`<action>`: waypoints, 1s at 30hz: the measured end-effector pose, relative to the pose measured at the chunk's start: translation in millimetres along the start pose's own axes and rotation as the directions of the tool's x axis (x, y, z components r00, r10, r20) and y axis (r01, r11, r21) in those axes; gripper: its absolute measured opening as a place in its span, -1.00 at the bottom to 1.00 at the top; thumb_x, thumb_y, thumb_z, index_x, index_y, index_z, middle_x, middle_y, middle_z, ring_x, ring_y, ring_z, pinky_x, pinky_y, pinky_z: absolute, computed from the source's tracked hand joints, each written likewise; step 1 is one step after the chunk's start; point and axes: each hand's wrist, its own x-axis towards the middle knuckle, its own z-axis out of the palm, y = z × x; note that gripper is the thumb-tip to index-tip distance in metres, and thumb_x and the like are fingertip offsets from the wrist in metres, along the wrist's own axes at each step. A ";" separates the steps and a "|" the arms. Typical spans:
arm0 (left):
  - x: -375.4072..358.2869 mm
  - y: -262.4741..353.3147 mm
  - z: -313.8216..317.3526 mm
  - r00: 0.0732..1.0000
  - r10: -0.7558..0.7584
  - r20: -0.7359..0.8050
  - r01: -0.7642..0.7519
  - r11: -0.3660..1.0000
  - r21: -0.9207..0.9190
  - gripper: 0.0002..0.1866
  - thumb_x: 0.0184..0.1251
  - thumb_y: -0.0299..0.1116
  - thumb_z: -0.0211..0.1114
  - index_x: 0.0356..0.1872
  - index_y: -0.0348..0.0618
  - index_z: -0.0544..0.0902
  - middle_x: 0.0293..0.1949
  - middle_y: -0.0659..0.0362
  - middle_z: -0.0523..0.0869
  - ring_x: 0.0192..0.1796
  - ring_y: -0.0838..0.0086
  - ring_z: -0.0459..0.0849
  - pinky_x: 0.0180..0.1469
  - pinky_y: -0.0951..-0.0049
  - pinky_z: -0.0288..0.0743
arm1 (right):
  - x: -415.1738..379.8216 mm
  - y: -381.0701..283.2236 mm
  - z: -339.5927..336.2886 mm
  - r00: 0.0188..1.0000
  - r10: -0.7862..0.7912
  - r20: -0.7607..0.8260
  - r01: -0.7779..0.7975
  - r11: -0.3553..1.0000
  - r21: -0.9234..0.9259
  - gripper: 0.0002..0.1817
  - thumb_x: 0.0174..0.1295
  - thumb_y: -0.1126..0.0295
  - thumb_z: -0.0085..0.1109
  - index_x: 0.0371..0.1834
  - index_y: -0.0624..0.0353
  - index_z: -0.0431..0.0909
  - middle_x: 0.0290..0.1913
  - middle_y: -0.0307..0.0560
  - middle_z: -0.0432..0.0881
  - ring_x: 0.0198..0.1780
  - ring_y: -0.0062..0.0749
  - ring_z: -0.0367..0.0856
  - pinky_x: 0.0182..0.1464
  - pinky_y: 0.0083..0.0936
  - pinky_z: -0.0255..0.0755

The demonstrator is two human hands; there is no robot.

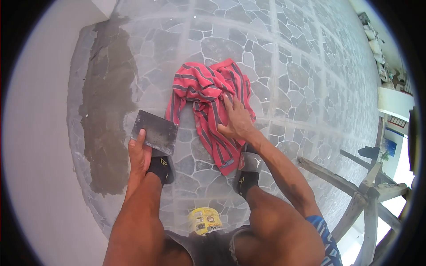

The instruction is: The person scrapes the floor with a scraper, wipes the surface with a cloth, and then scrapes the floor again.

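Note:
My left hand [140, 154] is closed on the lower left corner of a dark, flat rectangular plate [155, 132], thumb on its upper face and the other fingers hidden behind it. Pale smudges mark the plate's surface. Bunched on the stone-patterned floor in front of me is a red striped shirt [218, 108] with dark bands. My right hand [238, 120] lies on its right side, fingers stretched out and thumb spread to the left.
Left of the plate runs a patch of wet grey mortar [108, 106] beside a white wall [42, 133]. Between my legs stands a yellow bucket [204, 220]. Rough timber supports [366, 197] occupy the right side, and bags [376, 48] lie along the far right edge.

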 end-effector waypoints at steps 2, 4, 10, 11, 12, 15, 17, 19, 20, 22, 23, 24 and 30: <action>-2.3 -1.8 1.1 1.000 0.016 0.010 -0.017 0.999 0.031 -0.59 0.53 -0.39 0.29 0.31 -0.28 0.51 0.23 0.11 0.65 0.28 0.31 0.61 0.40 0.17 0.45 | -17.7 -26.1 14.6 0.995 -0.098 -0.032 0.099 0.994 0.034 0.04 0.13 -0.13 0.27 0.58 0.31 0.17 0.38 0.60 0.22 0.40 0.48 0.28 0.23 0.22 0.31; 0.6 -3.0 3.0 1.000 0.010 0.024 -0.011 0.999 0.035 -0.58 0.54 -0.37 0.28 0.32 -0.28 0.50 0.24 0.11 0.64 0.28 0.30 0.61 0.40 0.17 0.44 | -34.4 -53.1 20.5 0.980 -0.195 -0.032 0.196 0.978 0.069 -0.01 0.17 -0.12 0.24 0.58 0.26 0.20 0.38 0.59 0.23 0.41 0.46 0.27 0.24 0.25 0.26; 0.5 -2.1 2.6 1.000 0.016 0.012 -0.016 0.999 0.049 -0.53 0.53 -0.30 0.30 0.35 -0.28 0.48 0.25 0.09 0.63 0.30 0.27 0.60 0.43 0.15 0.40 | -56.1 -71.3 54.7 0.903 -0.421 -0.085 0.402 0.898 -0.180 -0.21 0.27 0.03 0.18 0.56 0.10 0.30 0.36 0.51 0.31 0.42 0.34 0.30 0.21 0.30 0.26; -2.0 -0.4 4.7 1.000 0.010 0.009 -0.010 0.998 0.056 -0.52 0.52 -0.29 0.31 0.35 -0.28 0.48 0.25 0.08 0.63 0.30 0.27 0.60 0.44 0.14 0.39 | -52.8 -69.8 58.1 0.901 -0.428 -0.066 0.397 0.877 -0.271 -0.25 0.28 0.08 0.17 0.55 0.06 0.32 0.37 0.49 0.32 0.42 0.30 0.30 0.20 0.29 0.27; -2.6 -0.6 6.3 1.000 0.007 0.008 -0.008 0.998 0.059 -0.51 0.52 -0.29 0.32 0.35 -0.28 0.48 0.25 0.07 0.63 0.30 0.27 0.59 0.44 0.14 0.38 | -47.5 -63.7 60.0 0.887 -0.458 -0.063 0.428 0.865 -0.260 -0.30 0.29 0.13 0.15 0.52 0.05 0.36 0.37 0.48 0.33 0.41 0.27 0.32 0.20 0.25 0.28; -2.3 -1.9 5.1 1.000 -0.023 -0.008 0.024 0.998 0.065 -0.51 0.51 -0.29 0.32 0.35 -0.29 0.48 0.25 0.06 0.63 0.31 0.26 0.59 0.44 0.13 0.39 | -15.8 -28.8 50.7 0.865 -0.486 -0.126 0.446 0.859 -0.250 -0.40 0.26 0.22 0.17 0.41 0.03 0.47 0.37 0.44 0.35 0.39 0.15 0.36 0.18 0.12 0.32; -2.5 1.7 14.7 1.000 -0.015 -0.006 0.016 0.995 0.097 -0.52 0.52 -0.31 0.31 0.34 -0.30 0.48 0.25 0.06 0.64 0.30 0.25 0.59 0.43 0.13 0.39 | 26.9 17.6 17.1 0.882 -0.384 -0.272 0.313 0.910 -0.272 -0.40 0.12 0.21 0.31 0.30 0.05 0.54 0.37 0.40 0.36 0.34 0.05 0.42 0.13 0.02 0.34; -14.0 1.6 25.3 0.999 -0.021 -0.044 0.026 0.992 0.123 -0.54 0.52 -0.33 0.30 0.33 -0.30 0.50 0.24 0.06 0.64 0.30 0.26 0.60 0.43 0.12 0.40 | 59.0 94.9 -25.5 0.885 -0.070 -0.459 -0.008 0.986 -0.167 -0.48 0.04 0.34 0.33 0.15 0.14 0.56 0.15 0.22 0.49 0.15 0.14 0.51 -0.01 0.01 0.44; -15.3 2.7 32.8 0.998 -0.007 -0.063 0.015 0.991 0.130 -0.56 0.52 -0.34 0.30 0.32 -0.30 0.51 0.24 0.07 0.65 0.29 0.26 0.60 0.42 0.12 0.41 | 56.9 135.0 -44.0 0.869 0.159 -0.469 -0.253 0.957 -0.143 -0.59 0.09 0.31 0.32 0.04 0.15 0.58 0.03 0.20 0.54 0.09 0.13 0.55 -0.01 0.00 0.48; -6.5 9.0 36.9 0.998 0.017 -0.063 -0.008 0.990 0.139 -0.59 0.53 -0.36 0.29 0.29 -0.30 0.53 0.22 0.08 0.66 0.27 0.28 0.61 0.41 0.14 0.42 | 23.1 208.5 -67.2 0.784 0.422 -0.455 -0.546 0.818 -0.181 -0.53 0.16 0.20 0.30 0.10 0.19 0.58 0.04 0.26 0.56 0.10 0.22 0.57 0.09 0.06 0.50; -5.7 5.2 31.4 0.998 0.010 -0.061 -0.002 0.991 0.134 -0.60 0.53 -0.36 0.29 0.28 -0.30 0.54 0.21 0.08 0.66 0.26 0.29 0.62 0.40 0.15 0.43 | -7.0 248.1 -72.2 0.723 0.504 -0.472 -0.640 0.746 -0.183 -0.40 0.24 0.05 0.26 0.26 0.19 0.55 0.15 0.35 0.57 0.19 0.26 0.56 0.20 0.05 0.47; -5.7 0.0 28.6 0.998 0.000 -0.068 0.009 0.992 0.126 -0.62 0.53 -0.37 0.29 0.27 -0.30 0.55 0.20 0.09 0.67 0.26 0.30 0.62 0.39 0.16 0.45 | -36.5 278.3 -78.4 0.584 0.649 -0.488 -0.724 0.689 0.049 -0.29 0.34 -0.09 0.16 0.42 0.16 0.45 0.31 0.41 0.51 0.34 0.30 0.47 0.32 0.04 0.38; 0.7 -3.8 15.0 0.995 -0.082 -0.051 0.088 0.987 0.133 -0.65 0.53 -0.36 0.29 0.23 -0.28 0.58 0.14 0.11 0.70 0.19 0.34 0.66 0.32 0.20 0.51 | -228.6 394.3 -46.2 0.269 0.907 -0.323 -0.866 0.375 0.332 -0.40 0.21 0.05 0.17 0.05 0.43 0.67 -0.06 0.29 0.74 0.04 0.13 0.69 0.13 -0.07 0.47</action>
